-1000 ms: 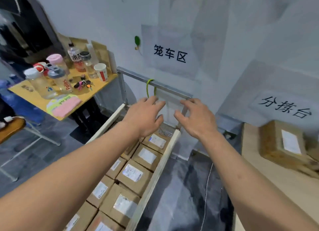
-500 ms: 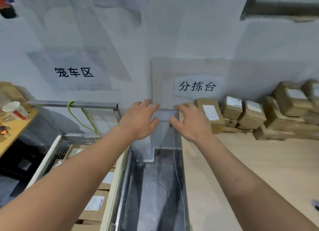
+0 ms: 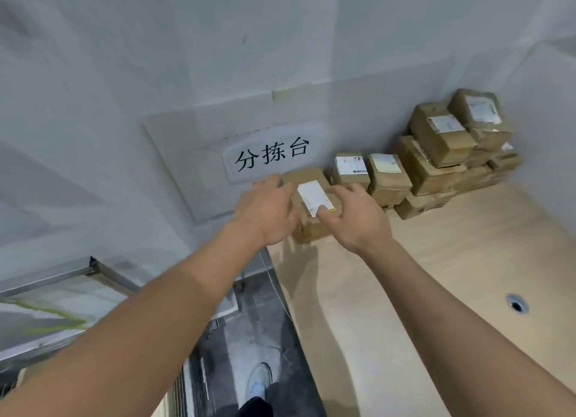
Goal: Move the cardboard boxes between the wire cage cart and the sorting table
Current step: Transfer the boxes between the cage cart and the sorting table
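both hands reach to the nearest cardboard box [image 3: 311, 180], which sits on the pale wooden surface [image 3: 436, 276] at its far left corner against the wall, under the paper sign [image 3: 271, 156]. the left hand [image 3: 268, 211] has a loose, released grip beside the box's left edge, and the right hand [image 3: 355, 214] is spread over its right side with the thumb on the white label [image 3: 311, 197], not clenched. more boxes [image 3: 436, 155] are stacked just beside it to the right, and the metal rail of the cage cart [image 3: 62, 275] shows at lower left.
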Motion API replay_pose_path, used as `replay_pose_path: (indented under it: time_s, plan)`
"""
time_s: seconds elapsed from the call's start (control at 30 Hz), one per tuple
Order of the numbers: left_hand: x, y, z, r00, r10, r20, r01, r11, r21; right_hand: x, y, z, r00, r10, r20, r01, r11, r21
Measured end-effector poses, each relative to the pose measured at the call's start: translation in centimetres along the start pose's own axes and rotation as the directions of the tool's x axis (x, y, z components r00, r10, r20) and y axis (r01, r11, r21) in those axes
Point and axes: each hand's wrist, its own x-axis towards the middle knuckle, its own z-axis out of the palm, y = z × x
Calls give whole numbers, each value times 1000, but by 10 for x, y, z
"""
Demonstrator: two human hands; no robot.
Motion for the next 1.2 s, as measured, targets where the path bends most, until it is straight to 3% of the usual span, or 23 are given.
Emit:
replay_pose_path:
  time_s: [0.2, 0.43, 0.6, 0.83, 1.0, 1.2]
  plan:
    - [87, -16, 43, 985, 106, 133, -107, 994, 2, 60, 19, 25, 983, 183, -10, -183, 983, -2]
    - [159, -13, 83, 967, 134, 219, -132, 991, -22, 115, 55, 45, 960, 279, -27, -280, 959, -37]
    - [204, -8, 113, 964, 143, 223, -135, 990, -49, 153, 93, 58, 947, 303, -104, -307, 951, -30]
    - [262, 42, 138, 977, 152, 149, -143, 987, -69, 190, 163, 68, 899, 363, -243, -406, 901, -155]
    - [289, 79, 151, 978, 153, 142, -148, 988, -42, 200, 200, 70, 843, 514, -160, -533, 840, -105]
    - [305, 104, 159, 982, 45, 185, -45, 999, -4, 198, 209, 68, 820, 546, -175, -572, 799, -187]
